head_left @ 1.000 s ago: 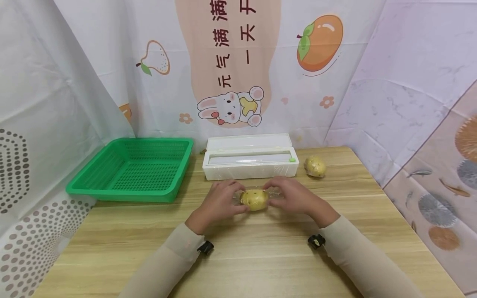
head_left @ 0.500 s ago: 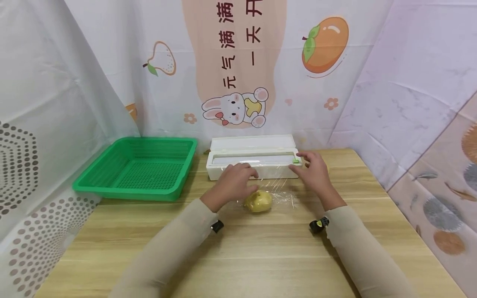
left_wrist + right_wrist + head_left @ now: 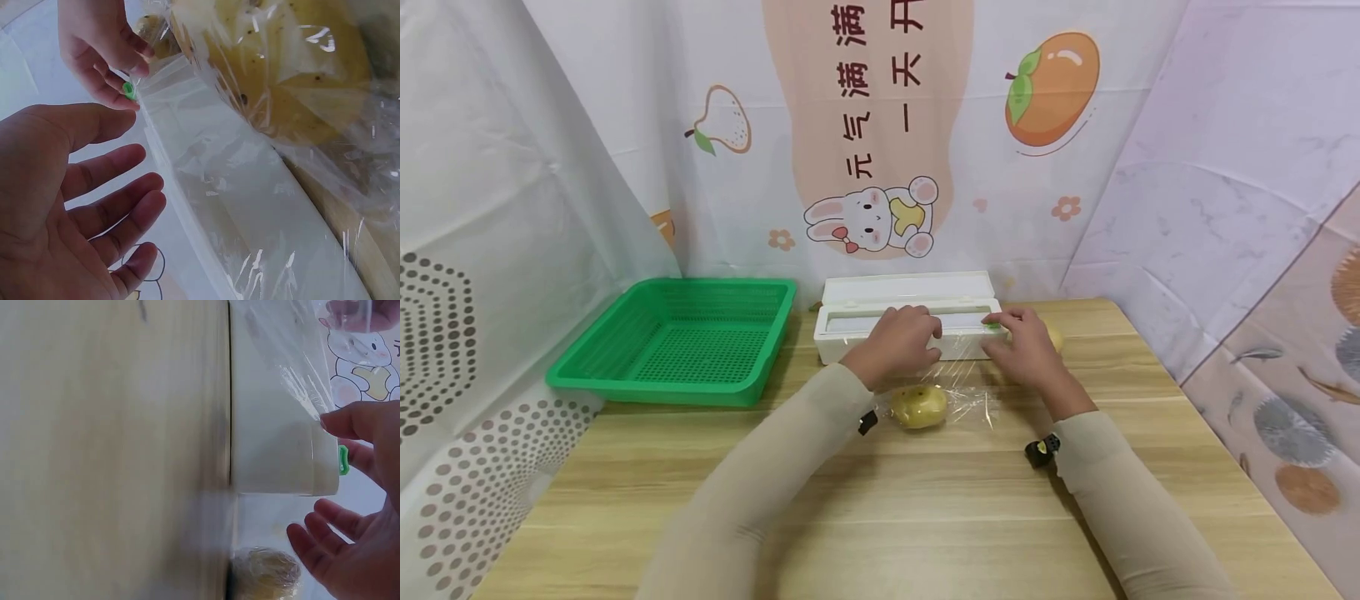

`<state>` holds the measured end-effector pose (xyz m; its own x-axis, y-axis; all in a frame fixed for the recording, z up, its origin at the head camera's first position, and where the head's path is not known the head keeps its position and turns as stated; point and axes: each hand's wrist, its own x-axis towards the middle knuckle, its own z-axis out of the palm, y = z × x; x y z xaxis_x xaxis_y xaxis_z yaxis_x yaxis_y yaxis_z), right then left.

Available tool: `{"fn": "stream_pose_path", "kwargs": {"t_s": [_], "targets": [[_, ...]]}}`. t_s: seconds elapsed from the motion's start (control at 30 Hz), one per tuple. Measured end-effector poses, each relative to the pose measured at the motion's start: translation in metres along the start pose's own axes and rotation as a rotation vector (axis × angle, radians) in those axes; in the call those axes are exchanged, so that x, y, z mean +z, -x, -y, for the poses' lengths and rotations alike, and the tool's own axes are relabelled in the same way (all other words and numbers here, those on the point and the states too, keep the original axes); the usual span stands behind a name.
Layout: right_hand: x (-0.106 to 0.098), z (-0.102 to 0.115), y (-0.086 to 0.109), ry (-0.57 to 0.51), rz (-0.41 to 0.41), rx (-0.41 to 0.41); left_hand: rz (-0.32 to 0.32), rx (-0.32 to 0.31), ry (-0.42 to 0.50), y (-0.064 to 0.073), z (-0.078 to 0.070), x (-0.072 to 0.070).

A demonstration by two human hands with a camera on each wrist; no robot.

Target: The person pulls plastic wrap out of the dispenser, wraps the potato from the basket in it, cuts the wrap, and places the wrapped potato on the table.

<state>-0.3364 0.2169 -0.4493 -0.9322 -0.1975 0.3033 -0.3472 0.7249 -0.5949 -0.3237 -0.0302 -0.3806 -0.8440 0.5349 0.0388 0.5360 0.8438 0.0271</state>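
Note:
In the head view, a potato (image 3: 920,407) in clear cling film lies on the table, the film (image 3: 958,371) running from it up to a white cling film dispenser (image 3: 917,343) with its lid raised. My left hand (image 3: 904,340) hovers at the dispenser's front, fingers spread and holding nothing in the left wrist view. My right hand (image 3: 1024,350) is at the dispenser's right end. In the right wrist view its thumb touches the film at the front edge, and its index finger lies against the green slider cutter (image 3: 344,460), thumb and finger apart.
A second wrapped potato (image 3: 267,575) sits beyond the dispenser's right end, mostly behind the right hand in the head view. On the left stands a green plastic basket (image 3: 655,389). A printed curtain (image 3: 737,200) hangs behind the wooden table (image 3: 910,517).
Both hands have left the potato and reached up to the dispenser. The right went first to the slider's end; the left then moved right and forward. The potato stays on the table.

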Motion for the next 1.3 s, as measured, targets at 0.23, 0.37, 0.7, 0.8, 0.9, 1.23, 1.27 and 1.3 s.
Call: {"fn": "stream_pose_path", "kwargs": {"t_s": [0.23, 0.37, 0.7, 0.8, 0.9, 1.23, 1.27, 1.3], "targets": [[-0.001, -0.002, 0.000, 0.000, 0.018, 0.007, 0.010, -0.012, 0.009, -0.006, -0.003, 0.000], [0.000, -0.005, 0.000, -0.070, 0.006, 0.062, 0.005, -0.011, 0.015, -0.011, -0.005, 0.000], [-0.002, -0.008, 0.001, -0.190, -0.027, 0.180, -0.011, -0.015, 0.018, -0.038, -0.015, 0.002], [-0.002, -0.010, 0.001, -0.179, -0.031, 0.177, -0.019, -0.013, 0.008, -0.047, -0.023, 0.003], [-0.003, -0.010, 0.000, -0.170, -0.042, 0.174, -0.031, -0.023, -0.007, -0.056, -0.033, 0.003], [-0.001, -0.010, 0.000, -0.147, -0.088, 0.155, -0.068, -0.124, 0.029, -0.077, -0.061, 0.006], [-0.001, -0.010, 0.000, -0.148, -0.094, 0.154, -0.073, -0.129, 0.025, -0.078, -0.062, 0.007], [-0.001, -0.010, 0.000, -0.151, -0.097, 0.154, -0.080, -0.136, 0.021, -0.079, -0.063, 0.008]]}}
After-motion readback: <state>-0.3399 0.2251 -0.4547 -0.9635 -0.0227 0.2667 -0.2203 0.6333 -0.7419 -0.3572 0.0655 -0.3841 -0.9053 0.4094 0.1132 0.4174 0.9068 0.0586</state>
